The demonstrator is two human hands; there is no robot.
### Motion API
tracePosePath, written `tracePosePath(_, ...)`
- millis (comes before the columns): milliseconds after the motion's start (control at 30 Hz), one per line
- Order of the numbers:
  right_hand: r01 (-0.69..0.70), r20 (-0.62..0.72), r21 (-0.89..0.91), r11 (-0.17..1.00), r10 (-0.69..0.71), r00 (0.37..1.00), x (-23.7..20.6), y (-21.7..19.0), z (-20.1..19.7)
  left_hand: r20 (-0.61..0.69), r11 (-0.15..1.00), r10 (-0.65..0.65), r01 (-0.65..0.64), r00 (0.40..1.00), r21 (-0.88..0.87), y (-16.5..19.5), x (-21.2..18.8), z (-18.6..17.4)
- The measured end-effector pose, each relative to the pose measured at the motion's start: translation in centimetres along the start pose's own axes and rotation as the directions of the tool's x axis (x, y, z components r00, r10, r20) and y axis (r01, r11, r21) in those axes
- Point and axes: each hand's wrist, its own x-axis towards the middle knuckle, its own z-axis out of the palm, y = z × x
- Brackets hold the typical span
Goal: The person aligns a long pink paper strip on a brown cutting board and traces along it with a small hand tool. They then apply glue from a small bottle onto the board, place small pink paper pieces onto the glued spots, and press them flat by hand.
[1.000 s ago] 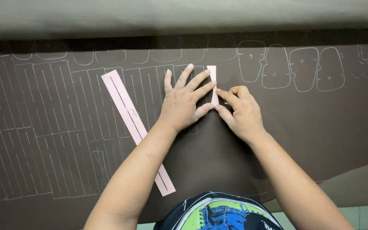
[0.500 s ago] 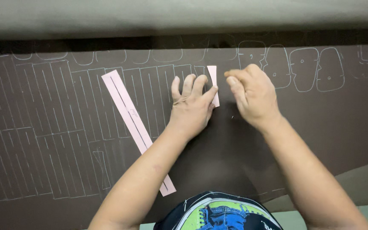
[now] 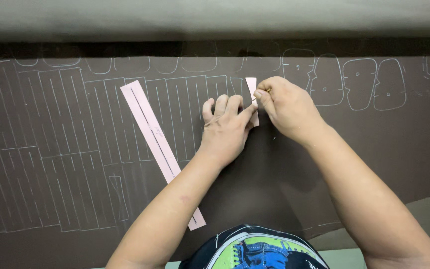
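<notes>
While the small pink strip (image 3: 251, 94) lies flat on the dark brown sheet (image 3: 374, 149), just right of the chalked rows of narrow rectangles, both hands work at it. Its far end shows clear; its near end is hidden under the fingers. The left hand (image 3: 225, 129) lies palm down with fingers curled, its fingertips pressing on the strip's left edge and holding it against the sheet. The right hand (image 3: 287, 109) sits just right of the strip, its thumb and forefinger pressed together in a grip on a thin marking tool (image 3: 261, 94) whose tip meets the strip's right edge; the tool is too small to tell its kind.

Well to the left, a long pink strip (image 3: 158, 147) lies slantwise from far left to near right, its near end beside the left forearm. White chalk outlines cover the sheet: long bars on the left, rounded shapes (image 3: 359, 82) on the far right. The sheet covers the counter (image 3: 424, 214), whose pale surface shows at the near right corner. A bright green and blue cap (image 3: 255, 249) shows at the near edge.
</notes>
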Motion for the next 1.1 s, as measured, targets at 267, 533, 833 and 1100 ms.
tracePosePath(267, 0.087, -0.085, 0.043, 0.995, -0.083, 0.993, 2.2, 0.2, 0.4, 0.036, 0.998, 0.052, -0.053, 0.998, 0.025, -0.3, 0.1, 0.3)
tracePosePath(533, 0.094, -0.145, 0.088, 0.992, -0.081, 0.986, 2.9, 0.5, 0.7, 0.069, 1.000, 0.014, -0.014, 0.997, 0.002, -0.3, 0.9, -0.3)
tracePosePath(833, 0.079, -0.161, -0.055, 0.995, -0.087, 0.983, 1.8, 1.4, 0.1, 0.074, 0.997, 0.009, -0.003, 0.997, -0.083, -0.8, 1.5, -1.3)
tracePosePath(1100, 0.060, -0.087, -0.018, 0.998, -0.061, 0.994, -2.2, -0.1, 0.0, 0.047, 0.997, 0.013, -0.010, 0.999, -0.073, -1.0, 1.4, -0.9)
